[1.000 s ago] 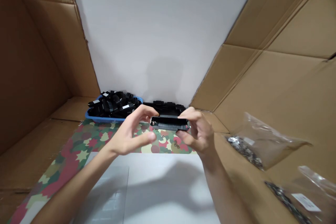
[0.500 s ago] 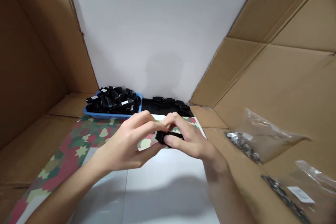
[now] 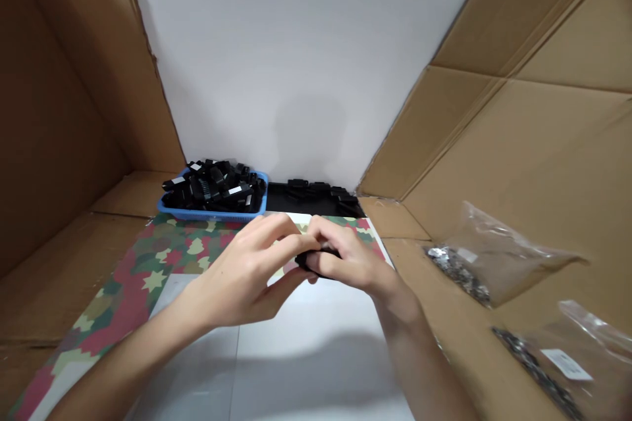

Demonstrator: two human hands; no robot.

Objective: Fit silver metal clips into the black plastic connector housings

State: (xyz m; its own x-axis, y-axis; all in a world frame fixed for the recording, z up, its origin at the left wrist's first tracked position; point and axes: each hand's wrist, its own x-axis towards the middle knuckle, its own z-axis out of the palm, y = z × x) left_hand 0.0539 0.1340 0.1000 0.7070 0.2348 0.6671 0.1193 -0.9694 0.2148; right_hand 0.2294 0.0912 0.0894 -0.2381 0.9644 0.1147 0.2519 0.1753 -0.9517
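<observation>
A small black part (image 3: 326, 267) is held between my two hands, above the far edge of the white sheet. My left hand (image 3: 249, 270) grips its left end, with the thumb below and the fingers above. Wrapped round its right end is my right hand (image 3: 348, 256), thumb lying along the near side. The fingers cover most of the part, so its shape is largely hidden.
A blue basket (image 3: 212, 214) heaped with black parts stands at the back left. Beside it, a black tray (image 3: 279, 200) holds several black pieces. Two clear bags (image 3: 513, 263) with small metal pieces lie at the right against cardboard (image 3: 543, 164). A camouflage-patterned cover (image 3: 133, 283) lies at left.
The black part has turned slightly between my hands and less of it shows. My right fingers have curled closer around it, and my left hand has shifted a little.
</observation>
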